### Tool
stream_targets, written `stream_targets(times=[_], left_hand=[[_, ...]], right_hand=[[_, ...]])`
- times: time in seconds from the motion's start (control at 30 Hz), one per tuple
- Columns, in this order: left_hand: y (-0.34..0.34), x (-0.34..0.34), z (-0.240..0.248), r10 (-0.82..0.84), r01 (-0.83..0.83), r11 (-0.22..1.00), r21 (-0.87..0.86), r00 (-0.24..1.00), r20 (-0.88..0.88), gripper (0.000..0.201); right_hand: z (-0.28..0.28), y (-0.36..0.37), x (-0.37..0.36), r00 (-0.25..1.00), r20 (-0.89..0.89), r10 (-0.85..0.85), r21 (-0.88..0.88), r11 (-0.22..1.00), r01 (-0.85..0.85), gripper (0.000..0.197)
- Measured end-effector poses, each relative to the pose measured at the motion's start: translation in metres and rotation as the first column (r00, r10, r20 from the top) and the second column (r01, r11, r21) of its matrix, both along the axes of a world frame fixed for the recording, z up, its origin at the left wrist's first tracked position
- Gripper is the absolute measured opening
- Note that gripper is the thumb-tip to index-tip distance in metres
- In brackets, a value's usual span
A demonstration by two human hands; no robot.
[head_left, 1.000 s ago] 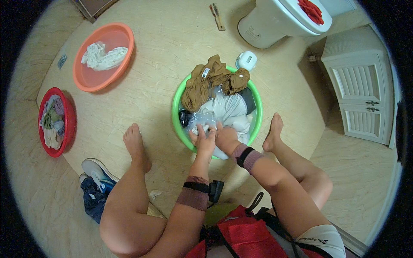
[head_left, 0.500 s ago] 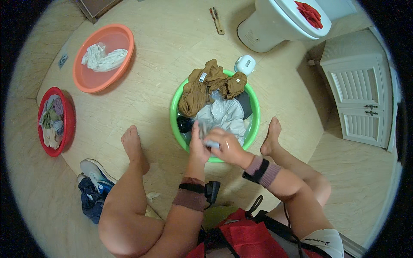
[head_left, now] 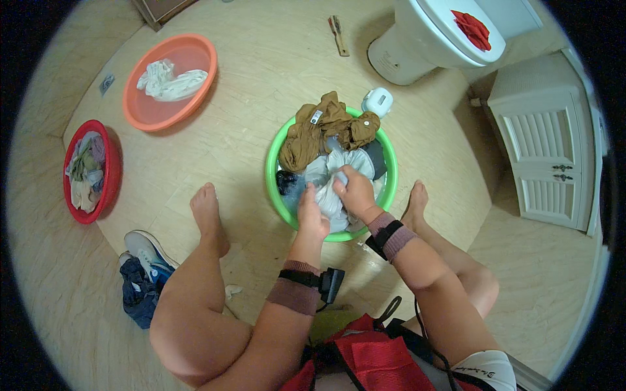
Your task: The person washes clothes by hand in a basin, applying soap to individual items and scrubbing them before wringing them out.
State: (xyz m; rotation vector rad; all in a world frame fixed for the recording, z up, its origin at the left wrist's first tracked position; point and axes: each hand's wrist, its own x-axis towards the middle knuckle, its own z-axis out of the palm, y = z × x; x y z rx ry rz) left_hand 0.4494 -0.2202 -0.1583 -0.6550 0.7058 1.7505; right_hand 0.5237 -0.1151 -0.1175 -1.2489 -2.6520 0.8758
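A green basin point(head_left: 389, 195) stands on the floor between my feet, with wet clothes and water in it. White cloth point(head_left: 331, 203) lies in the basin's near half, between my hands. My right hand point(head_left: 358, 194) is closed over it, gripping a small pale piece that looks like a bar of soap point(head_left: 340, 177). To the left, my left hand point(head_left: 312, 212) is held with fingers stretched out beside the white cloth, nothing gripped in it. A brown garment point(head_left: 306, 140) hangs over the far rim, and dark fabric point(head_left: 287, 182) sits at the left side.
A white soap box point(head_left: 377, 102) stands just beyond the basin. Far left are an orange basin point(head_left: 212, 81) with white cloth and a red basin point(head_left: 112, 179) of clothes. A brush point(head_left: 339, 38), a toilet point(head_left: 404, 49), shoes point(head_left: 149, 251) and a white cabinet point(head_left: 541, 143) surround me.
My hands have moved apart; the right one has gone up and right with the pale bar. The left hand's fingers are now stretched out. The view has shifted slightly.
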Motion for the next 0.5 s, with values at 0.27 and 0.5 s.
stream_targets(times=[0.27,0.5], left_hand=[[-0.012,0.004,-0.017,-0.501,0.193,0.798,-0.571,0.739,-0.451,0.069],[-0.017,-0.002,-0.017,-0.692,0.386,0.671,-0.633,0.633,-0.348,0.074]], right_hand=[[-0.032,-0.032,0.006,0.764,0.522,0.38,-0.019,0.9,-0.435,0.052],[-0.09,-0.009,-0.012,0.523,0.703,0.481,-0.308,0.87,-0.385,0.039]])
